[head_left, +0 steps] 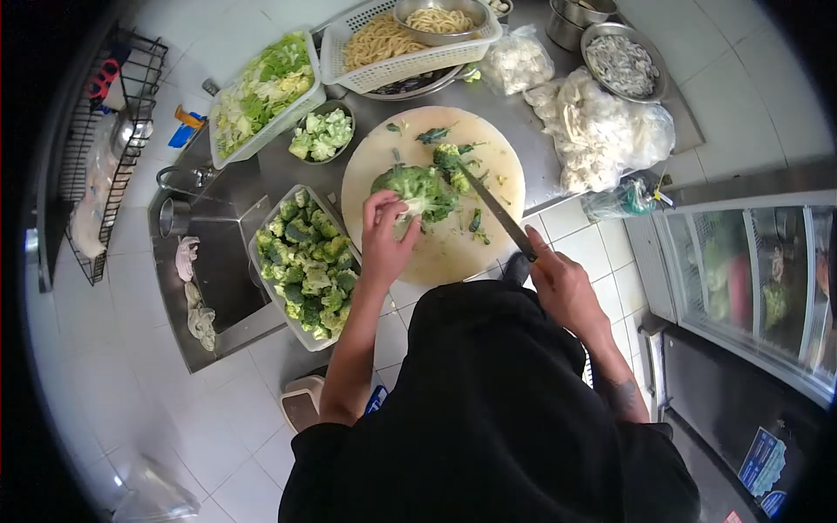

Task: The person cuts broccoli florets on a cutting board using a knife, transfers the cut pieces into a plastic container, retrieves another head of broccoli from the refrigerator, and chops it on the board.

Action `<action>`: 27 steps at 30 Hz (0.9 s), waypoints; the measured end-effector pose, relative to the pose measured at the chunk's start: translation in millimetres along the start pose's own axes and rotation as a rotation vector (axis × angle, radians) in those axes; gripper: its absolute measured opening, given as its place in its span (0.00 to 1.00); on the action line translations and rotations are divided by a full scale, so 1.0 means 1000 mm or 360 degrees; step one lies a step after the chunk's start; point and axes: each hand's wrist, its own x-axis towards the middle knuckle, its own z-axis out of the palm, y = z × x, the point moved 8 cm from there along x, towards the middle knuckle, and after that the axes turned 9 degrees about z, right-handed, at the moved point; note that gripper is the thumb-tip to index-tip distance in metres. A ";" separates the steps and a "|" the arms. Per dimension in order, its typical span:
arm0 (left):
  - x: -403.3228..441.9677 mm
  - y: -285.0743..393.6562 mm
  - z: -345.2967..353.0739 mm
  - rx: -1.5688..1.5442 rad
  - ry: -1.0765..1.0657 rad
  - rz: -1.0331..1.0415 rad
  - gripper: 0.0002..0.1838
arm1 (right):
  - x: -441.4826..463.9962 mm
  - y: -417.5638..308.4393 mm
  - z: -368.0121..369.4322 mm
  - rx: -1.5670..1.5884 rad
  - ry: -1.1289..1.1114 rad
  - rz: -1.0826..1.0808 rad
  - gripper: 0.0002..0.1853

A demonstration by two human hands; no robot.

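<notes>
My left hand (388, 237) is closed on a large head of broccoli (420, 187) over the round cutting board (427, 257). In my right hand (554, 275) is the handle of a long knife (497, 209), its blade slanting up and left across the board. The blade's tip is beside a small broccoli floret (448, 157) to the right of the head. Cut leaves (432, 136) and green scraps lie around the board's far and right parts.
Left of the board are a tray of broccoli florets (305, 261), a bowl of chopped greens (321, 135) and a sink (218, 270). Behind stand a lettuce basket (266, 96) and a noodle basket (375, 44). Plastic bags (602, 131) lie at the right.
</notes>
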 end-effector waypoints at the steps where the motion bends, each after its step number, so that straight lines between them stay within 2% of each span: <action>1: -0.002 -0.004 -0.001 0.0049 0.0047 -0.0029 0.12 | -0.002 -0.002 0.002 0.0019 -0.0005 -0.0056 0.32; 5: -0.005 -0.017 -0.001 0.0012 0.0186 -0.0155 0.10 | -0.008 -0.005 0.014 -0.0087 -0.0143 -0.0095 0.32; 13: -0.007 -0.008 0.000 0.0023 0.0097 -0.0156 0.11 | -0.009 -0.037 0.010 -0.0285 -0.0166 -0.0198 0.32; 15: -0.010 -0.009 -0.001 0.0049 0.0095 -0.0173 0.11 | -0.013 -0.059 -0.011 -0.0075 0.0144 -0.0388 0.33; 18: -0.011 -0.006 -0.003 0.0049 0.0121 -0.0145 0.11 | -0.010 -0.055 0.002 -0.0044 0.0134 -0.0464 0.33; 19: -0.011 -0.006 -0.003 0.0028 0.0126 -0.0151 0.11 | -0.009 -0.049 0.006 -0.0050 0.0135 -0.0467 0.33; 21: -0.009 -0.008 -0.003 0.0005 0.0136 -0.0151 0.11 | -0.003 -0.018 0.036 -0.0581 -0.0314 -0.0100 0.32; 27: -0.011 -0.011 -0.003 -0.0022 0.0110 -0.0150 0.13 | -0.007 -0.038 0.018 -0.0366 -0.0160 -0.0252 0.32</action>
